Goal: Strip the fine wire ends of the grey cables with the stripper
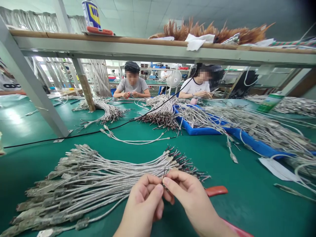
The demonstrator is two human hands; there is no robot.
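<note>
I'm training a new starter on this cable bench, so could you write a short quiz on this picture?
1. True or false: the left hand and right hand pinch a wire at the dark-tipped end of a bundle of silver cables.
2. What colour is the tray under the cables farther along the bench? A) red B) blue C) white
3. Fill in the gap: between the person in grey and the person in white across the bench stands a white ____.

Key: 1. True. 2. B. 3. fan.
</note>
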